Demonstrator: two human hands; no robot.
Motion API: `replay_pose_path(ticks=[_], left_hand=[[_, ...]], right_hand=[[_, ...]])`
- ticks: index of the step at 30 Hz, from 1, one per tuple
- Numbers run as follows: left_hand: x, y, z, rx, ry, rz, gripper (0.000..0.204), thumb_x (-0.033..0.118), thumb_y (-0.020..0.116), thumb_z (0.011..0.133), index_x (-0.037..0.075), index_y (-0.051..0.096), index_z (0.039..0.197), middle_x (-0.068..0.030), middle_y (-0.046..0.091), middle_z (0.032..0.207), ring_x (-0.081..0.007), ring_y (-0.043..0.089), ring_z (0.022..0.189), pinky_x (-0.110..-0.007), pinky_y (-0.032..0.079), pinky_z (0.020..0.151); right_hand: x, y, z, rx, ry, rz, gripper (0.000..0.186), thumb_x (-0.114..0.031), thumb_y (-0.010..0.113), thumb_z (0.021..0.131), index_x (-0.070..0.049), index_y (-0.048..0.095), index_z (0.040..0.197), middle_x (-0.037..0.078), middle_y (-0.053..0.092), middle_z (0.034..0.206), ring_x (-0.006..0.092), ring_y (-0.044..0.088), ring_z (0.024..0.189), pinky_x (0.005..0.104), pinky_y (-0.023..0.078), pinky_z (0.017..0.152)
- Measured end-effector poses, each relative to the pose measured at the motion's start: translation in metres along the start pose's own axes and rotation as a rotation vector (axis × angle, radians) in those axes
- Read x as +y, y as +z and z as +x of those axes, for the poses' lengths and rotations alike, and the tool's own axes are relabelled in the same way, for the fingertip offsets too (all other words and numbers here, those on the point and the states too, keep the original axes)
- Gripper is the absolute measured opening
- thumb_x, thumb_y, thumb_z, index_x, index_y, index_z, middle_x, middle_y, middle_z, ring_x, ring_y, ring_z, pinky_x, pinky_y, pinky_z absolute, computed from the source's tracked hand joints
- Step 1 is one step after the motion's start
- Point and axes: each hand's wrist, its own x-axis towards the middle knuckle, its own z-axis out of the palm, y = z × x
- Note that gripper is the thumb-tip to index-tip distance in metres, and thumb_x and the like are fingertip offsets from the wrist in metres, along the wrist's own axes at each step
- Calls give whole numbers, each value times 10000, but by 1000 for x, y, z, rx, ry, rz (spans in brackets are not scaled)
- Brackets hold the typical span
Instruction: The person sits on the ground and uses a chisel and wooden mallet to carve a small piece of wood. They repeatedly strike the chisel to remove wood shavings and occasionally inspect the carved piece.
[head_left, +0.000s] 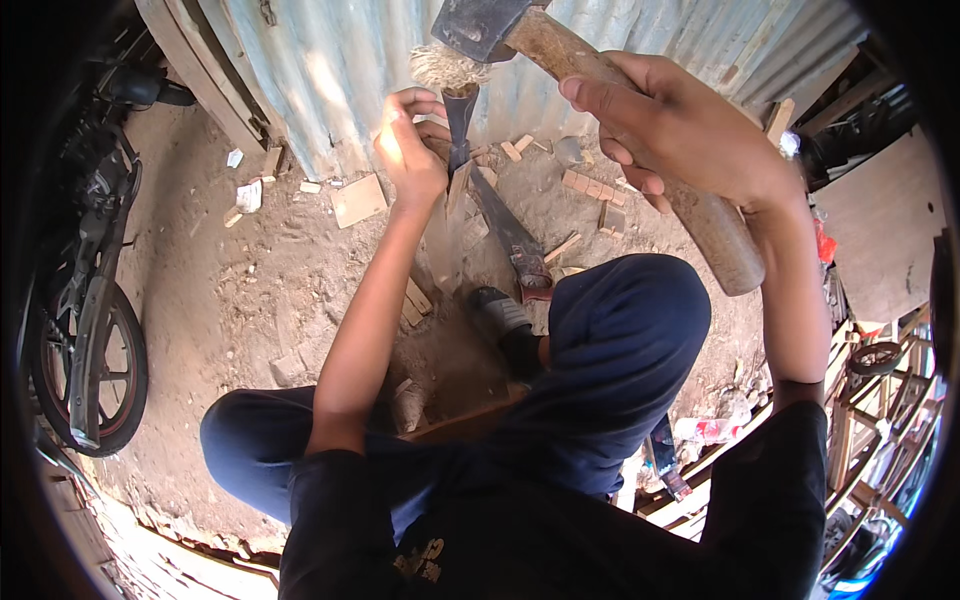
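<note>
My right hand (690, 125) is wrapped round the wooden handle of a hammer (715, 235). Its dark metal head is at the top of the view, at the frayed, mushroomed end of a chisel (460, 118); whether they touch I cannot tell. My left hand (412, 150) has its fingers curled round the chisel's dark metal shank, holding it upright. The chisel's lower end meets a narrow piece of wood (456, 192), partly hidden by my left wrist. Just right of that wood, a handsaw (505, 225) lies on the ground, its handle toward my foot.
A corrugated metal wall (330, 80) stands just ahead. Wood offcuts (595, 188) and a square board piece (358, 201) lie scattered on the dirt floor. A motorcycle (95, 300) is at far left. A plastic bottle (712, 428) and wooden slats (870, 430) are at right.
</note>
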Motion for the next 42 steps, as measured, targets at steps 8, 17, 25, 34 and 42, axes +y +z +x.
replay_pose_path(ticks=[8,17,25,34,42], left_hand=[[2,-10,10,37,-83,-50,445,292,331,1119,-58,592,1036,-146,647,932,-180,661,739,-295,550,551],[-2,-11,17,137,-230,113,634,473,333,1112,-9,637,833,-57,602,634,-123,565,542,-266,427,505],[0,-12,11,150,-294,118,797,574,240,1098,-8,592,683,-55,593,604,-147,560,558,-301,468,576],[0,-6,12,171,9,100,786,515,195,1116,-52,688,885,-65,648,699,-162,575,653,-315,463,661],[6,-1,1,191,-142,100,738,451,206,1126,-37,676,834,-33,592,645,-141,511,600,-320,427,594]], right_hand=[[-15,-20,-4,91,-250,210,392,-410,576,1041,-23,626,1076,-17,494,638,20,502,441,159,432,405],[-14,20,10,-158,-21,51,349,-374,606,986,-25,623,983,28,542,669,107,517,481,277,455,491],[-27,11,2,74,-176,286,347,-380,569,1043,-39,630,1054,-2,530,684,39,491,447,212,444,418],[2,36,3,-83,11,100,370,-377,624,1014,-17,603,1098,12,518,681,58,502,454,223,432,421],[0,40,1,163,-214,306,320,-346,600,1035,-32,601,1091,1,509,677,61,476,443,225,406,417]])
